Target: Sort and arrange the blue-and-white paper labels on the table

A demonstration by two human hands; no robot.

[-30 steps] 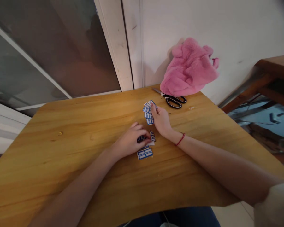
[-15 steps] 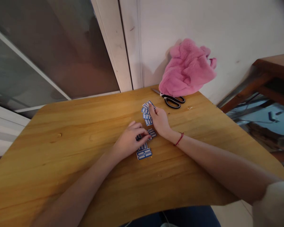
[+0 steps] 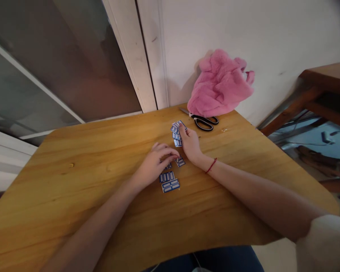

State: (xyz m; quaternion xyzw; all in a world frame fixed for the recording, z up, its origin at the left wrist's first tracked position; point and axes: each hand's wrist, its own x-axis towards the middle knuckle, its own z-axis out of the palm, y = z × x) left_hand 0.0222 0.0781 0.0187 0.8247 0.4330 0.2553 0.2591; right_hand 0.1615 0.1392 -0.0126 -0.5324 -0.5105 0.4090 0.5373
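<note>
My right hand (image 3: 192,145) grips a small fan of blue-bordered white label stickers (image 3: 176,133), its thumb pressed on top. Left of it, my left hand (image 3: 155,161) is closed, thumb and fingertips pinched at the upper edge of a single label sticker piece (image 3: 181,162). Partly hidden under my left hand is another blue-bordered piece. Closer to me, two pieces lie flat on the wooden table (image 3: 124,234): an upper label sticker piece (image 3: 167,176) and a lower label sticker piece (image 3: 170,185), edges touching or overlapping.
Black-handled scissors (image 3: 203,122) lie near the table's back edge, partly beneath a fluffy pink cloth item (image 3: 219,87) against the white wall (image 3: 272,34). A tiny yellowish scrap (image 3: 71,165) rests on the left, another scrap (image 3: 224,130) at right. A brown wooden piece of furniture (image 3: 325,79) stands right.
My left hand has shifted slightly up and away from the flat pieces, showing more of the upper one. The right hand still holds its fan. The view has shifted a little.
</note>
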